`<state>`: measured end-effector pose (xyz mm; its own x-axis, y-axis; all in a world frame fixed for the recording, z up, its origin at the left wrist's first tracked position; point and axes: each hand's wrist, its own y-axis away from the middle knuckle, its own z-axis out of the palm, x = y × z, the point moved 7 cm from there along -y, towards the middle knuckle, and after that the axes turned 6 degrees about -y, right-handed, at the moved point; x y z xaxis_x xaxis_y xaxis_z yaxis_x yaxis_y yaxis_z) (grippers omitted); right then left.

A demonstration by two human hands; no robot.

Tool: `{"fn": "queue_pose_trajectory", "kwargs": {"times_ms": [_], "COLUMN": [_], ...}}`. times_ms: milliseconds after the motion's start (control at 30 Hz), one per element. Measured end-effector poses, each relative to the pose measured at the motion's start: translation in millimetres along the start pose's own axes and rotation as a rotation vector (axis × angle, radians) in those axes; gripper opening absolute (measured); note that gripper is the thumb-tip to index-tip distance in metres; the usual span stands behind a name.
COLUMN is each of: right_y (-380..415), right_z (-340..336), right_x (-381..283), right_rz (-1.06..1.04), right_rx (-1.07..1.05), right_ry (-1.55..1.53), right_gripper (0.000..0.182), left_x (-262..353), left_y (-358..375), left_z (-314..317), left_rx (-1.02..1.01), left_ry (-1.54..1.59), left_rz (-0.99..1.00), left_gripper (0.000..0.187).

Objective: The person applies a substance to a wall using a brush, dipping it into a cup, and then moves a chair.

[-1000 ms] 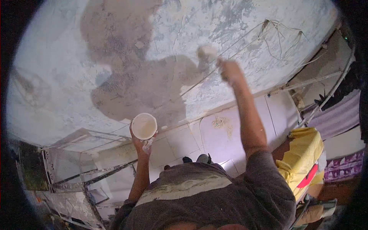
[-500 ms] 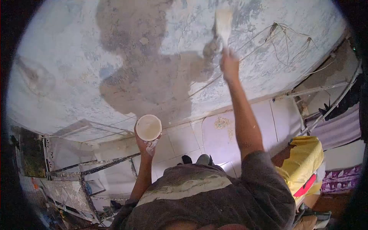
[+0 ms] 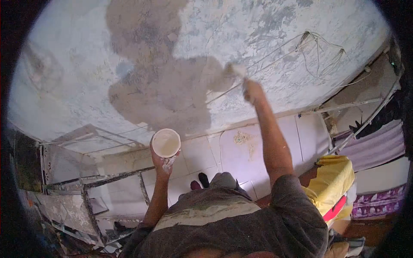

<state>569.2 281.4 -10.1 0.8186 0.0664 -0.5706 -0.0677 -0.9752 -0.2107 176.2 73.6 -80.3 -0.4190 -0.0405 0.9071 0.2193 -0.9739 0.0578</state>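
Observation:
My right hand [image 3: 254,91] is raised and grips a putty tool [image 3: 235,70] whose pale blade lies against the wall [image 3: 275,38] at the right edge of a grey wet patch [image 3: 167,92]. My left hand [image 3: 162,162] holds up a small round white cup [image 3: 165,142] of pale paste, below the patch. The wall around the patch is mottled white and blue-grey.
Thin cables [image 3: 318,47] run across the wall at the upper right. White floor tiles [image 3: 241,146] lie below. A metal frame scaffold [image 3: 99,185] stands at the left. A yellow cloth [image 3: 333,182] and purple fabric [image 3: 374,144] sit at the right.
My right hand drew the tool down from high on the wall to the patch's right edge. The cup in my left hand stayed about where it was.

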Motion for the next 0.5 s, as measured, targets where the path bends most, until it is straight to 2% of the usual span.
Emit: {"fn": "queue_pose_trajectory", "kwargs": {"times_ms": [33, 67, 100, 133, 167, 200, 267, 300, 367, 400, 433, 467, 500], "right_y": [-5, -2, -16, -10, -16, -25, -34, -46, -72, -80, -82, -82, -80], "right_z": [-51, -92, -123, -162, -182, -202, -240, -239, -237, -233, -211, -185, -148], "right_x": [-48, -64, -76, -112, -122, -136, -165, -161, -153, -146, -130, -116, -104], "right_rz": [-0.267, 0.33, 0.327, 0.221, 0.172, 0.14, -0.052, -0.058, -0.219, -0.304, -0.364, -0.384, -0.427], "right_rx": [0.109, 0.031, 0.056, 0.185, 0.263, 0.223, 0.307, 0.3, 0.306, 0.313, 0.31, 0.485, 0.564], "right_ry": [0.331, -0.383, -0.351, -0.488, -0.855, -1.047, -1.137, -1.145, -1.192, -1.213, -0.826, -0.44, 0.1], "right_gripper": [0.021, 0.029, 0.033, 0.028, 0.025, 0.021, 0.026, 0.026, 0.029, 0.031, 0.031, 0.028, 0.025], "left_x": [0, 1, 0, 5, 12, 17, 5, 4, 25, 27, 28, 24, 22], "left_y": [6, 11, 15, 19, 23, 23, 21, 21, 21, 20, 20, 19, 18], "left_z": [2, 4, 3, 4, 6, 8, 15, 17, 27, 35, 37, 40, 45], "left_rx": [-0.028, -0.053, -0.046, -0.05, -0.054, -0.047, -0.02, -0.014, -0.031, -0.028, 0.045, 0.115, 0.113], "left_ry": [0.055, 0.107, 0.103, -0.051, -0.207, -0.212, 0.393, 0.39, -0.264, -0.263, -0.142, -0.02, -0.018], "left_rz": [-0.001, -0.001, -0.003, 0.098, 0.202, 0.209, -0.134, -0.125, 0.268, 0.28, 0.203, 0.125, 0.136], "left_gripper": [0.045, 0.045, 0.045, 0.047, 0.048, 0.048, 0.062, 0.062, 0.074, 0.074, 0.077, 0.08, 0.08]}}
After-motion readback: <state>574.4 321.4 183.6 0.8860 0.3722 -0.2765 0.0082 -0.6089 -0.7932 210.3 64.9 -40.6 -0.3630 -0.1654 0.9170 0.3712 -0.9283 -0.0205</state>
